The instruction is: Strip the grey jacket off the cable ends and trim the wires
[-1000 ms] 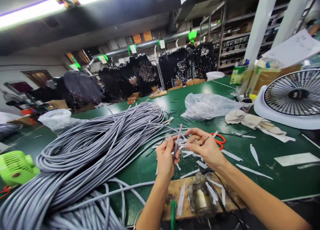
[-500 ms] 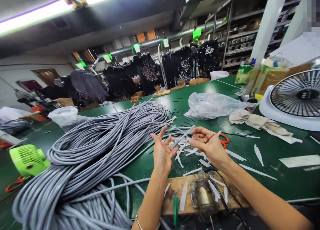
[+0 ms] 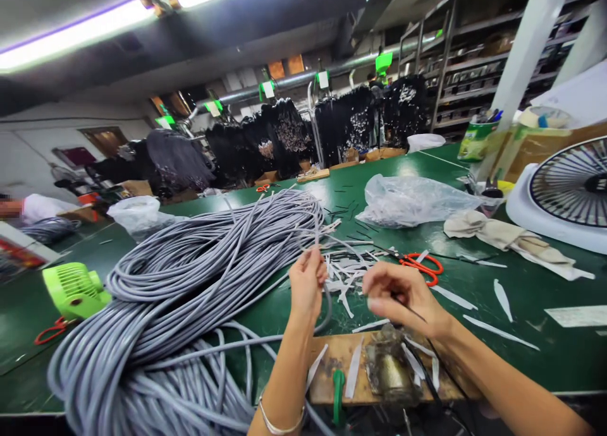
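Note:
My left hand (image 3: 307, 281) is closed in a pinch on a grey cable (image 3: 317, 232), whose end points up above the fingers. The cable loops down beside my wrist. To the right, my right hand (image 3: 408, 295) is slightly blurred, its fingers curled around a thin dark stick-like piece (image 3: 408, 310). It has no contact with the cable. A large coil of grey cable (image 3: 190, 278) lies to the left of my hands. Between and behind the hands are scattered white strips (image 3: 344, 273), and red-handled scissors (image 3: 422, 265) lie just behind my right hand.
A wooden board (image 3: 327, 385) with a metal device (image 3: 391, 368) sits at the front edge. Nearby are a green fan (image 3: 73, 290), a plastic bag of scraps (image 3: 412, 202), a cloth (image 3: 512, 240) and a white fan (image 3: 540, 202). Another person's arm shows at far left.
My left hand has gone from spread fingers to a pinch, and the cable end has turned upright. My right hand has moved off the cable, to the right and down. The view has shifted slightly.

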### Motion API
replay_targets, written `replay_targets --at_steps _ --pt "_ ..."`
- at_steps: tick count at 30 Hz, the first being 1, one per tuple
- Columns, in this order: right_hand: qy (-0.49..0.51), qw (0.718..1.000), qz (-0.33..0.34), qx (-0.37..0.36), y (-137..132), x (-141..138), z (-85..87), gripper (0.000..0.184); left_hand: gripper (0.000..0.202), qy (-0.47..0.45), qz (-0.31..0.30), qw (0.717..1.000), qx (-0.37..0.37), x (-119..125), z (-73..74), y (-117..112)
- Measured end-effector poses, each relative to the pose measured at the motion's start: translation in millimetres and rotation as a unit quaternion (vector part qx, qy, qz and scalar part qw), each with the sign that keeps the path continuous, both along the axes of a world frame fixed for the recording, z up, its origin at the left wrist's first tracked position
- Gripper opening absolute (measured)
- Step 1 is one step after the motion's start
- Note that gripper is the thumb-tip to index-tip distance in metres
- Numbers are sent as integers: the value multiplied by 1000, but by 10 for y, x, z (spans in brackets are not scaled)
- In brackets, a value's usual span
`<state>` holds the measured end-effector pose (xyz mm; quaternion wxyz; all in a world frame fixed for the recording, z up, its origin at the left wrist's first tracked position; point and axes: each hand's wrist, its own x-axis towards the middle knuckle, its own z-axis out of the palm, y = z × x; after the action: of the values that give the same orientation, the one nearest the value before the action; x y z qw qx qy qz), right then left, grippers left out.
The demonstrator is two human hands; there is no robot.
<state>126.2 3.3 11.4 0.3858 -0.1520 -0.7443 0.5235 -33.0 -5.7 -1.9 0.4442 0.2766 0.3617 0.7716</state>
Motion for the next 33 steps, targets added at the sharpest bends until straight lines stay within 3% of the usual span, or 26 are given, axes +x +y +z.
replay_targets --at_steps 2,4,10,14,17,20,25,28,33 --pt "19 992 -127 10 33 -67 -48 16 24 39 -58 998 2 59 -1 -25" --pt "25 982 -185 20 81 -127 -99 20 26 113 -79 990 10 136 -9 -69" --pt "23 980 -189 56 104 -118 -125 22 17 318 64 942 86 175 -35 -208" --pt "17 981 -168 97 68 -79 -87 22 18 391 127 904 117 152 -38 -256" --pt "11 979 -166 119 71 -75 -68 23 18 403 135 897 124 160 -32 -266" --pt "-7 967 -180 178 93 -85 -79 23 19 403 99 902 121 175 -7 -269" --pt "-73 928 -242 272 164 -124 -158 23 11 375 48 921 92 169 14 -265" --pt "-98 910 -285 285 209 -157 -202 22 20 322 39 942 83 149 -17 -250" --pt "-123 889 -349 271 337 -113 -204 19 35 263 -91 958 71 160 -42 -258"
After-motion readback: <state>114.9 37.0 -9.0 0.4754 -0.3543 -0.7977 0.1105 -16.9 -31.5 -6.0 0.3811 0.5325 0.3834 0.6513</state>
